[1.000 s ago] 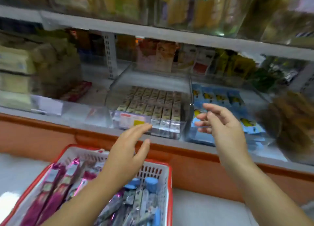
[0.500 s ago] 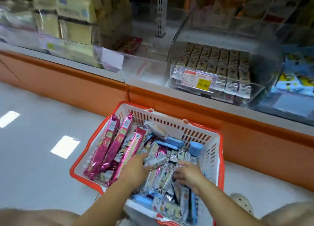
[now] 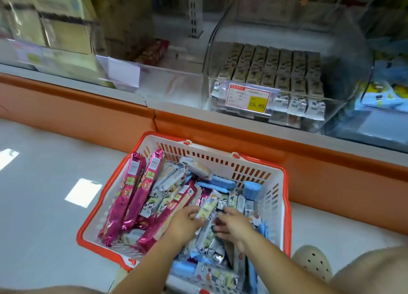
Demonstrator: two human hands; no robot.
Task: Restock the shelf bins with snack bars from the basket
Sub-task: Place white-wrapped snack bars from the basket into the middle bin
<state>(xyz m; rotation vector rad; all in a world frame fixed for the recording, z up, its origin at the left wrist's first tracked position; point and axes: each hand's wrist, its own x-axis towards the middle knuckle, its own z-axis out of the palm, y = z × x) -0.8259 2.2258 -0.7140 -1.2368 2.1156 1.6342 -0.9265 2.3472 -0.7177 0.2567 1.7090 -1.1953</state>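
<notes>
"Fingers (image 3: pixel 192 213) of the left hand (image 3: pixel 184 224): how did they lie?"

"Curled, pinching a pale snack bar (image 3: pixel 206 208) by its near end. It pointed toward 1 o'clock above the heap."

"And the right hand (image 3: pixel 235 226)?"

"Just beside the left, at its 3 o'clock, with the fingers bent down onto the silvery wrappers (image 3: pixel 207 236). Whether they gripped one, I could not tell."

"Where were the rest?"

"Piled in the red-rimmed basket (image 3: pixel 209 161) on the floor (image 3: pixel 44 205), at 6 o'clock of the view. Long pink packets (image 3: pixel 132 192) leaned along its 9 o'clock side, and blue packets (image 3: pixel 220 181) lay toward its 1 o'clock corner."

"The shelf bin?"

"That clear bin (image 3: pixel 351 72) stood at 1 o'clock from the basket, above the orange plinth (image 3: pixel 88 108), well apart from both hands. Rows of small bars (image 3: pixel 276 70) sat inside it, and a red-and-yellow price tag (image 3: pixel 247 97) sat on its front. A beige shoe (image 3: pixel 313 265) showed at 4 o'clock from the basket."
</notes>
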